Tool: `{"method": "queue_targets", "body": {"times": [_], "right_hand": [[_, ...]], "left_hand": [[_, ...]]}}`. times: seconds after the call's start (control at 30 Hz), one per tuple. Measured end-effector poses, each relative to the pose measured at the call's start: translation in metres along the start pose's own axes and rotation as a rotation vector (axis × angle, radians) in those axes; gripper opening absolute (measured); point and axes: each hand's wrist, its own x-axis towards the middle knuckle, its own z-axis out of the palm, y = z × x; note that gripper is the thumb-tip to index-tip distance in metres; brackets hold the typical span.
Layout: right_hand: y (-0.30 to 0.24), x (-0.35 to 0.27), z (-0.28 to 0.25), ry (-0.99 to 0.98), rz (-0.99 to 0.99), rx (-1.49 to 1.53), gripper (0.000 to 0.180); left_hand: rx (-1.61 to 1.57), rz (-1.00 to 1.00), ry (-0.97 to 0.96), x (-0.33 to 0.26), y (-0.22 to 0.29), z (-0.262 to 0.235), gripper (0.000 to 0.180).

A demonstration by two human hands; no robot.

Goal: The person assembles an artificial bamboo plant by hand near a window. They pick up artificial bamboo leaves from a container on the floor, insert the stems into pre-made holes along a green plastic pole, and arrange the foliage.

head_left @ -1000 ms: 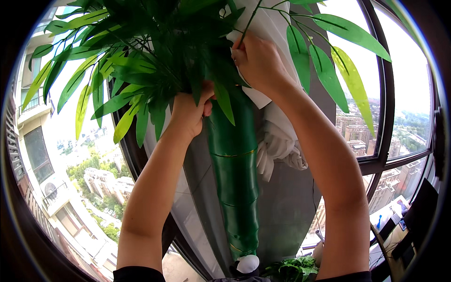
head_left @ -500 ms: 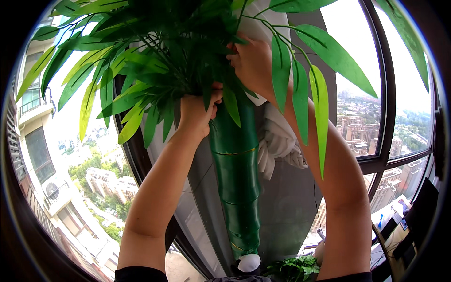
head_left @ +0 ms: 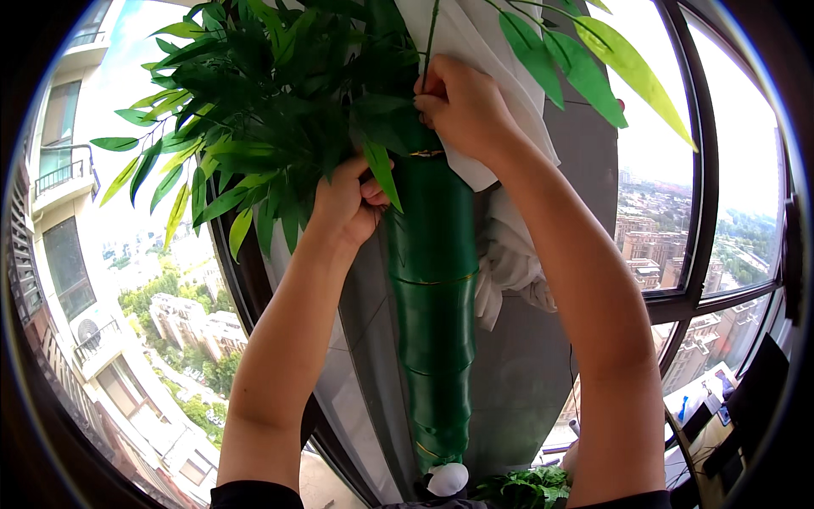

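A: Where is the tall green segmented artificial bamboo pole (head_left: 432,297)?
B: Upright before the grey window pillar (head_left: 560,254), leaves at top.
A: And the hands?
B: Left hand (head_left: 346,204) curls into the leafy green artificial branches (head_left: 254,110) beside the pole; right hand (head_left: 458,106) pinches a thin green stem (head_left: 432,34), against white cloth (head_left: 509,254).
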Motion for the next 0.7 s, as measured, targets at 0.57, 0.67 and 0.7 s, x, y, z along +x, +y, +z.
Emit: {"method": "queue_targets", "body": {"times": [0.57,0.67,0.7], "right_hand": [[0.002,-0.004,-0.010,-0.106,0.024,-0.042,0.012],[-0.001,-0.008,-0.009,-0.133,0.187,-0.005,0.009],[0.003,-0.009,-0.010,-0.096,0.174,-0.061,0.010]], "left_hand": [[-0.025,0.067,0.026,0.002,-0.005,0.005,0.010],[-0.034,0.048,0.004,0.002,-0.004,0.001,0.011],[-0.037,0.047,0.002,0.002,-0.005,0.001,0.011]]}}
